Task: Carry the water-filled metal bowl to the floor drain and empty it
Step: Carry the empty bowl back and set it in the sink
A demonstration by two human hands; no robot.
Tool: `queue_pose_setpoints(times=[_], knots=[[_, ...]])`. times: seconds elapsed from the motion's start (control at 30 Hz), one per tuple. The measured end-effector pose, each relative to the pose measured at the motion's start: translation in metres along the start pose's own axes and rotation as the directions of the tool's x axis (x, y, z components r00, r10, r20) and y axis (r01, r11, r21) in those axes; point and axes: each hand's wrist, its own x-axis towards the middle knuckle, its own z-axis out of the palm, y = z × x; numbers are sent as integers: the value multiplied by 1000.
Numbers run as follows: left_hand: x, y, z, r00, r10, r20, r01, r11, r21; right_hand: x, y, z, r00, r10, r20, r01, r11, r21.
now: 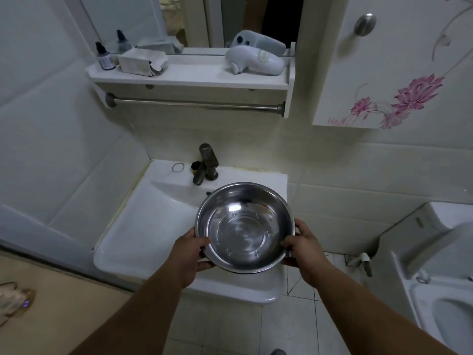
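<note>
A round, shiny metal bowl [244, 226] is held level above the right front part of the white washbasin [143, 226]. Clear water seems to lie in its bottom, though the reflections make that hard to tell. My left hand [190, 254] grips the bowl's near-left rim, thumb over the edge. On the near-right rim my right hand [304, 248] holds it the same way. No floor drain shows in the view.
A dark faucet [206, 163] stands at the basin's back. Above it are a towel rail [197, 103] and a shelf [189, 73] with a bottle, a box and a white hair dryer. A toilet [442, 285] is at the right. Pale floor tiles [256, 326] lie below.
</note>
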Motion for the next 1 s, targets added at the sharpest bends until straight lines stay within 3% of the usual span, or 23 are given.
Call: queue_pose_setpoints(times=[0.37, 0.73, 1.0], knots=[[36, -14, -18, 998, -68, 4, 68, 998, 16, 31, 26, 16, 997, 63, -40, -63, 998, 10], [100, -14, -87, 971, -213, 107, 202, 973, 109, 61, 77, 93, 973, 170, -159, -160, 985, 68], [161, -21, -130, 964, -251, 89, 237, 961, 146, 110, 100, 145, 955, 192, -227, -186, 981, 51]])
